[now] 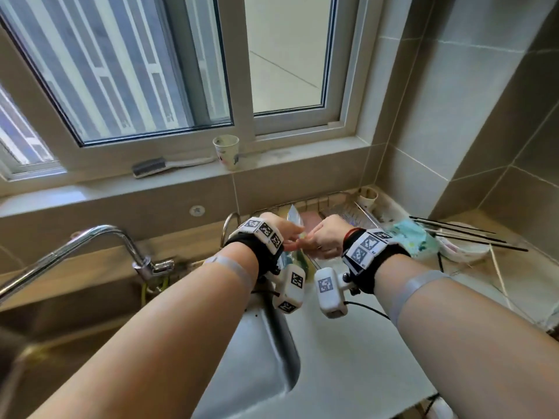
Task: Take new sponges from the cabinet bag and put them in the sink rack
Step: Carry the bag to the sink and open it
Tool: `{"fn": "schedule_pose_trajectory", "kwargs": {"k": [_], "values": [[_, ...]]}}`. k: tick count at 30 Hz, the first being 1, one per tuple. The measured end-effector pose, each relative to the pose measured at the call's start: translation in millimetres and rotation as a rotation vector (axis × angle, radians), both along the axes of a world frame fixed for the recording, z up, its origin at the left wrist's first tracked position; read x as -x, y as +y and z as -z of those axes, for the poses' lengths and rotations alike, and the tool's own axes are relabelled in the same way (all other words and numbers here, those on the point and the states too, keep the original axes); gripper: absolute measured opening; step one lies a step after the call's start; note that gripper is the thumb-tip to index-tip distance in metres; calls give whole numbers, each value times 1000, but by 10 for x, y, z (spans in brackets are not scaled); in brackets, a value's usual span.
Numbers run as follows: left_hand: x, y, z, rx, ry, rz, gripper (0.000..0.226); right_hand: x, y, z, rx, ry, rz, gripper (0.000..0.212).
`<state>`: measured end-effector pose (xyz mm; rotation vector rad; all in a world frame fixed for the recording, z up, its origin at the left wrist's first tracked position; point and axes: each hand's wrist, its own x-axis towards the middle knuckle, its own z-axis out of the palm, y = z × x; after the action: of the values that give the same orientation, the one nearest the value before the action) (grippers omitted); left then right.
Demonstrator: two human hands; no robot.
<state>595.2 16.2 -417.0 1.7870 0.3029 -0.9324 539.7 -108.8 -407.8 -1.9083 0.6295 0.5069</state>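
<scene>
With the clear sponge packet (295, 217) pinched between the left hand (279, 229) and right hand (325, 237) just above the wire sink rack (341, 208), it should be opened gently so the sponges are dropped squarely inside.

Both forearms are stretched forward; the left hand (282, 234) and right hand (328, 237) are brought together, fingers curled.
</scene>
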Motion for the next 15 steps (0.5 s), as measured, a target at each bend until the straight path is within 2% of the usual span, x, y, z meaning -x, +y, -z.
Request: {"fn": "schedule_pose_trajectory", "kwargs": {"k": [5, 11, 15], "values": [[9, -29, 91, 22, -126, 81, 19, 39, -117, 57, 75, 52, -32, 63], [17, -231, 166, 62, -74, 132, 18, 95, -456, 42, -25, 113, -59, 34], [-3, -394, 305, 27, -107, 86, 22, 27, -631, 92, 13, 94, -21, 22]]}}
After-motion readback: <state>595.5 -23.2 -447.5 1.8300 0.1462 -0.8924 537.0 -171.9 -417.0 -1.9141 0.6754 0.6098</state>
